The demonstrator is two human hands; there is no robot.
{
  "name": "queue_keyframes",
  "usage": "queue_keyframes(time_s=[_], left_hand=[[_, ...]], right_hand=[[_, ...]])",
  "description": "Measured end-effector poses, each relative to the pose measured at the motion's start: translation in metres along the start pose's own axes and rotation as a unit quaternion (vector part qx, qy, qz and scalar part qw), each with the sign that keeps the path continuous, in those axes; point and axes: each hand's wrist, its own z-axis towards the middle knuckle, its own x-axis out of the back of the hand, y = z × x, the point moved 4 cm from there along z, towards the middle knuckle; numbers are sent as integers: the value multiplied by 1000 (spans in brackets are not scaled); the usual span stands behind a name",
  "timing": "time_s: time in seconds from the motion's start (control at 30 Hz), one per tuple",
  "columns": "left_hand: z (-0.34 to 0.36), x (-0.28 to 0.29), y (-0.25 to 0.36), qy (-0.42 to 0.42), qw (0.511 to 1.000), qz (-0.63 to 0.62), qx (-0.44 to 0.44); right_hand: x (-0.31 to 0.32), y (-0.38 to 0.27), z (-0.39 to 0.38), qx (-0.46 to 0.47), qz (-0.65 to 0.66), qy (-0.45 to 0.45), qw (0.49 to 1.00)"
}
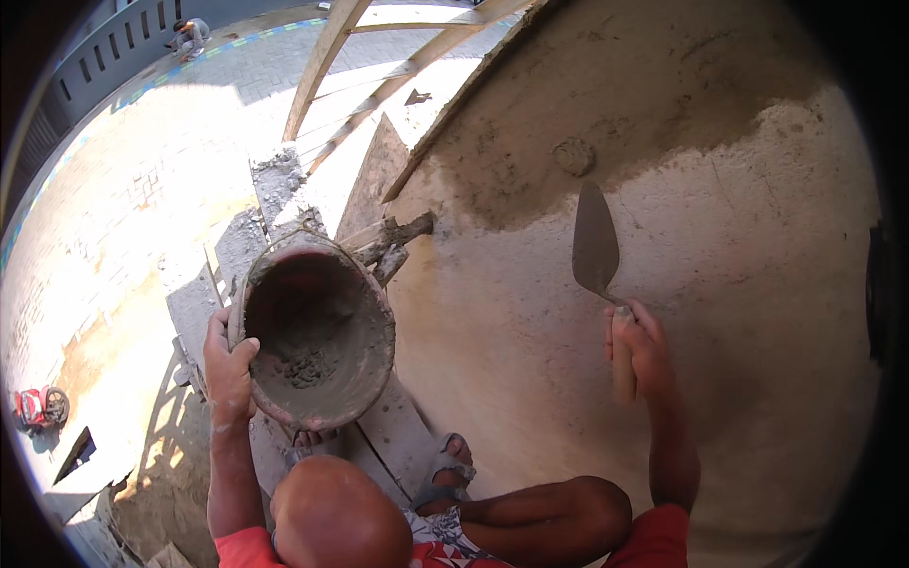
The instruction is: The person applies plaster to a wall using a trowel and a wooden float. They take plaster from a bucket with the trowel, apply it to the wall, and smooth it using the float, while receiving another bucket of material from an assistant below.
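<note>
My left hand (230,364) grips the left rim of a round bucket (379,327), its thumb over the edge. The bucket is tilted so its inside shows, with some wet grey mortar (308,367) at the bottom and smears on the walls. My right hand (642,343) is closed around the wooden handle of a pointing trowel (596,241). The trowel's leaf-shaped blade points up the wall (530,312), its tip just below a round dab of mortar (574,156). Darker, wet mortar covers the upper part of the wall; the lower part is paler.
I squat on mortar-spattered planks (393,431) high above a paved yard (123,237). A wooden frame (327,66) rises ahead, and a wooden beam end (402,232) juts beside the bucket. Far below are a person (189,38) and a red motorbike (38,407).
</note>
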Motion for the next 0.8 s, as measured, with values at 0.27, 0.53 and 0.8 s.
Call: queue_keyframes(time_s=[0.27, 0.53, 0.8], left_hand=[[2, 1, 4, -4, 1000, 7, 4], [2, 1, 4, -2, 1000, -16, -6], [5, 2, 2, -21, 1000, -8, 2]], right_hand=[[-28, -15, 29, 96, -185, 77, 975], [-45, 8, 29, 47, -75, 76, 993], [-56, 1, 68, 20, -82, 75, 994]])
